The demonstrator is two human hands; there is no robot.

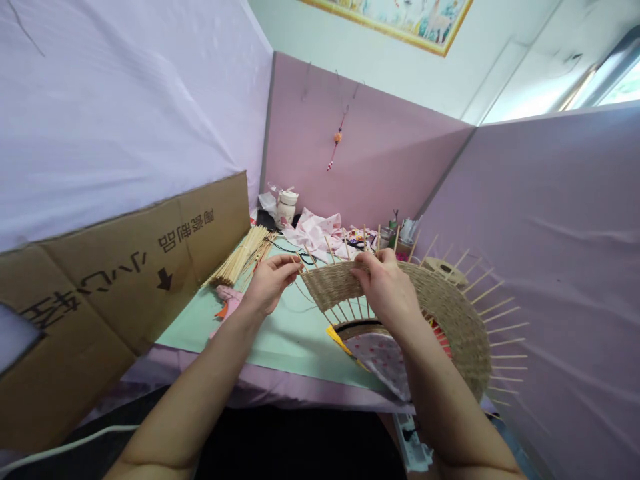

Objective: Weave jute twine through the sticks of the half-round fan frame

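A large curved woven piece of tan cord, worked over thin wooden sticks, arches across the table like a fan. Bare stick ends fan out beyond its outer edge. My right hand grips the woven band from above, thumb in front and fingers at the top edge. At the band's left end, my left hand is closed in a pinch on a thin cord beside the last stick. A loose strand trails below those fingertips. Inside the arch lies white cloth with pink dots, with yellow trim at its left corner.
A bundle of sticks lies left, beside a cardboard panel. Pink cloth, a white bottle and a tape roll are farther back. Purple partitions enclose the green tabletop.
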